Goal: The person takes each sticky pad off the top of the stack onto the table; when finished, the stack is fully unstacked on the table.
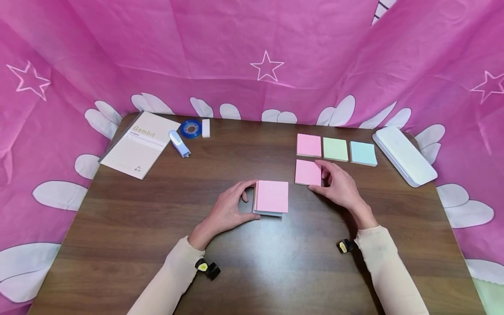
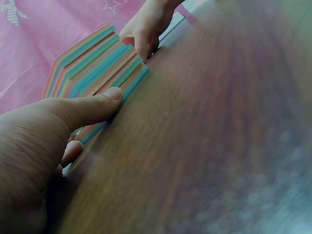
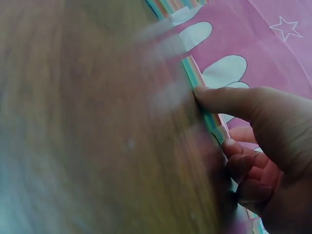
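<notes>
A tall stack of sticky note pads (image 1: 272, 197), pink on top, stands near the middle of the table. My left hand (image 1: 226, 210) grips its left side, thumb at the front corner and index finger at the back. Striped coloured edges of the stack (image 2: 92, 66) show in the left wrist view, its layers slightly offset. To the right and farther back, a single pink sticky note pad (image 1: 307, 173) lies on the table. My right hand (image 1: 339, 186) holds that pad by its right side between thumb and index finger, the other fingers curled in.
Behind the right hand lie a pink pad (image 1: 309, 145), a green pad (image 1: 335, 149) and a blue pad (image 1: 363, 153) in a row. A white case (image 1: 405, 156) is at the right edge. Back left are a notebook (image 1: 139, 144), blue stapler-like item (image 1: 179, 143), blue tape roll (image 1: 190, 128) and white block (image 1: 206, 128).
</notes>
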Demonstrator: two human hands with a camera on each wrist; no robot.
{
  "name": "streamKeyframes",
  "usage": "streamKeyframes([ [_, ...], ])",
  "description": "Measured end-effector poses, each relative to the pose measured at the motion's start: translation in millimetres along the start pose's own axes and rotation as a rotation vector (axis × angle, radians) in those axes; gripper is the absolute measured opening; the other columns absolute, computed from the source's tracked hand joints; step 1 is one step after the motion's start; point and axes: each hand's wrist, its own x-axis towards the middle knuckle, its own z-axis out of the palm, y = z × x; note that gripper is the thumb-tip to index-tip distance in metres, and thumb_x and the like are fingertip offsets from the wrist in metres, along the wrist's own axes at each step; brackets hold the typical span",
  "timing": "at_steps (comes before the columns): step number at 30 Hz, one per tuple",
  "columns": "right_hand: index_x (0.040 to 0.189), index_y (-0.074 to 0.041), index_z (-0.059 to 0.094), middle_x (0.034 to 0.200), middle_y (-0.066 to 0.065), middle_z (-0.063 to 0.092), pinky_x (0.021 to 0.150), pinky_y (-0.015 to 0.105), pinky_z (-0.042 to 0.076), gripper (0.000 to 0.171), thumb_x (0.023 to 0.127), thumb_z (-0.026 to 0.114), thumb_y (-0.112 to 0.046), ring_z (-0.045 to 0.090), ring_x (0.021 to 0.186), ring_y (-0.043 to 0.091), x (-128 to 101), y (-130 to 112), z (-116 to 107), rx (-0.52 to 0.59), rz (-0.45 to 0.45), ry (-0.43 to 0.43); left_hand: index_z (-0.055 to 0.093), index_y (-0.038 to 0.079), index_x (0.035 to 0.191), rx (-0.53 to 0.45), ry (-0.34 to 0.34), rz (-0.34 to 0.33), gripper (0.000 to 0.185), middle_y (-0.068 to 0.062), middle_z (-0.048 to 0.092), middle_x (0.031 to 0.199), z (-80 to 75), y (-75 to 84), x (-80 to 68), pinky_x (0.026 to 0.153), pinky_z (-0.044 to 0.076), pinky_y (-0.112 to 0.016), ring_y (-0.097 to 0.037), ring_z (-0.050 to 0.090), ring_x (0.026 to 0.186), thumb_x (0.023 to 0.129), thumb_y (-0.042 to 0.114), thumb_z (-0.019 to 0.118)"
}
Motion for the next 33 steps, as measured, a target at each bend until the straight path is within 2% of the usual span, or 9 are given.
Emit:
streamKeyframes([
  [4, 0.150, -0.007, 0.063, 0.099, 0.008, 0.060, 0.070, 0.040, 0.039, 0.076, 0.086, 0.097, -0.031, 0.054, 0.083, 0.025, -1, -11, -3, -0.027, 0.019, -0.008, 0.054, 0.015, 0.161, -0.003, 0.002, -0.003, 0.099, -0.002, 0.062, 0.128, 0.2, 0.2, -0.3, 0.090, 0.045, -0.043, -0.017, 0.055, 0.096, 0.077, 0.028, 0.106],
  [11, 0.151, -0.012, 0.065, 0.097, 0.005, 0.059, 0.069, 0.037, 0.036, 0.076, 0.086, 0.097, -0.038, 0.052, 0.080, 0.022, -3, 0, -1, -0.010, 0.005, 0.014, 0.053, 0.015, 0.161, 0.002, -0.007, -0.001, 0.099, -0.002, 0.062, 0.133, 1.6, 0.2, -0.2, 0.090, 0.044, -0.042, -0.016, 0.055, 0.097, 0.078, 0.029, 0.105],
  [16, 0.153, -0.010, 0.062, 0.099, 0.008, 0.061, 0.072, 0.041, 0.039, 0.077, 0.087, 0.097, -0.027, 0.055, 0.083, 0.025, -1, -14, -4, -0.055, 0.049, -0.024, 0.053, 0.015, 0.161, 0.004, -0.006, -0.010, 0.099, -0.003, 0.062, 0.133, 0.6, 0.6, -0.6, 0.090, 0.044, -0.042, -0.016, 0.055, 0.096, 0.078, 0.029, 0.105],
  [20, 0.156, -0.010, 0.060, 0.097, 0.008, 0.061, 0.071, 0.041, 0.039, 0.081, 0.087, 0.097, -0.024, 0.055, 0.081, 0.024, 1, -15, -4, -0.060, 0.067, -0.028, 0.053, 0.015, 0.161, 0.006, -0.005, -0.013, 0.099, -0.003, 0.062, 0.134, 0.1, 0.8, -0.4, 0.091, 0.045, -0.043, -0.017, 0.055, 0.097, 0.078, 0.028, 0.105],
  [23, 0.158, -0.011, 0.058, 0.093, 0.007, 0.061, 0.070, 0.039, 0.039, 0.083, 0.086, 0.098, -0.023, 0.054, 0.078, 0.023, 0, -14, -5, -0.032, 0.056, -0.024, 0.053, 0.015, 0.161, 0.004, -0.004, -0.011, 0.099, -0.003, 0.062, 0.135, 0.0, 0.9, -0.5, 0.091, 0.045, -0.043, -0.017, 0.055, 0.097, 0.078, 0.028, 0.105],
  [27, 0.159, -0.011, 0.057, 0.091, 0.008, 0.058, 0.070, 0.031, 0.040, 0.083, 0.087, 0.097, -0.015, 0.053, 0.078, 0.022, -2, -14, -10, 0.074, 0.032, -0.019, 0.053, 0.015, 0.161, -0.001, -0.004, -0.008, 0.100, -0.003, 0.062, 0.135, 0.4, 0.6, -0.5, 0.091, 0.045, -0.043, -0.017, 0.055, 0.098, 0.078, 0.028, 0.105],
  [33, 0.157, -0.012, 0.060, 0.088, 0.007, 0.056, 0.068, 0.024, 0.039, 0.069, 0.095, 0.089, -0.008, 0.050, 0.075, 0.018, -9, -24, -16, 0.174, -0.002, 0.010, 0.053, 0.014, 0.162, 0.001, -0.007, -0.003, 0.100, -0.003, 0.062, 0.137, 1.1, 0.1, 0.4, 0.091, 0.045, -0.042, -0.016, 0.056, 0.098, 0.078, 0.028, 0.105],
])
